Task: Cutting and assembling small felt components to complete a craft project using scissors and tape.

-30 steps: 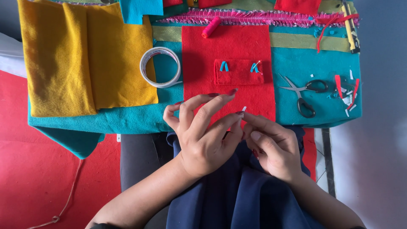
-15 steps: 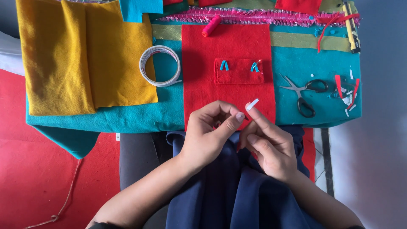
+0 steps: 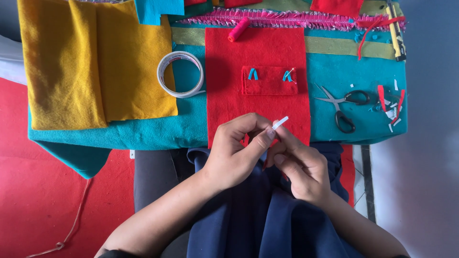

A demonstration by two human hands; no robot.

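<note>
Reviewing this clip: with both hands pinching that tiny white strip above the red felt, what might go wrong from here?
1. The small white strip is pinched only at its end between the left hand and right hand, so it may slip and drop into the dark blue fabric on the lap.
2. The grey scissors lie open near the right hand; a careless reach could meet the blades.

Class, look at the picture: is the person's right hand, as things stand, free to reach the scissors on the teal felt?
Probably not at once: the right hand and left hand together pinch a small white strip. The scissors lie uncovered on the teal felt, with nothing in between.
</note>
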